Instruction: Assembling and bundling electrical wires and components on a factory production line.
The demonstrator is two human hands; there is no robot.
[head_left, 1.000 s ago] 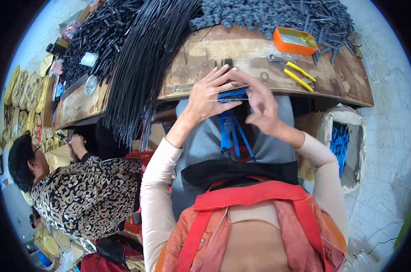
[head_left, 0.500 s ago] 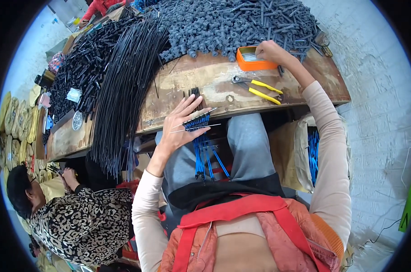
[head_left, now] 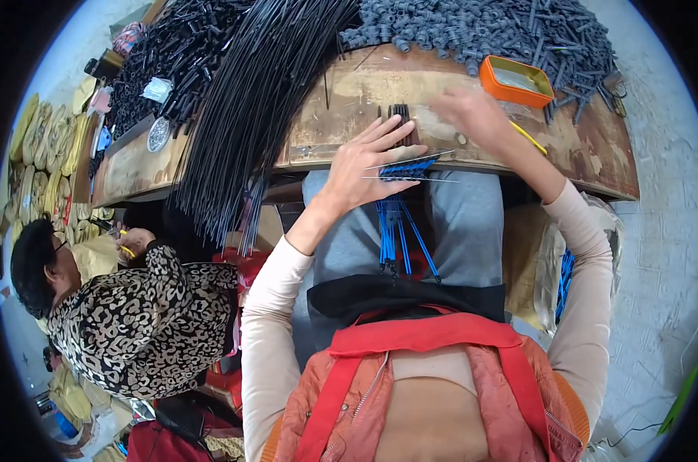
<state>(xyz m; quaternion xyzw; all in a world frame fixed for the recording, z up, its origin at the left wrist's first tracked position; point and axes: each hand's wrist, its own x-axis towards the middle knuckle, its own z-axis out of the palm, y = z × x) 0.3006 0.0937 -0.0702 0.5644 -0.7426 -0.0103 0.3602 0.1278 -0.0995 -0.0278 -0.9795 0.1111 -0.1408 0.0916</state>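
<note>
My left hand lies over a bundle of blue rods at the table's front edge, fingers stretched across it and thumb along its near side. Black ends of the bundle rest on the wood; several blue, dark-tipped lengths hang over my lap. Thin pale wires cross the bundle beside my thumb and fingers. My right hand is over the table, right of the bundle and apart from it. Motion smears its fingers, so its grip is unclear. Under that arm, pliers with yellow handles are partly hidden.
An orange box with thin pale pieces stands before a heap of grey fittings. Long black rods drape over the table edge on the left, next to black parts. A co-worker in a patterned top sits at left.
My right hand has come out of the orange box and moved left toward the bundle, over the pliers. My left hand stays on the rods. The whole view has shifted.
</note>
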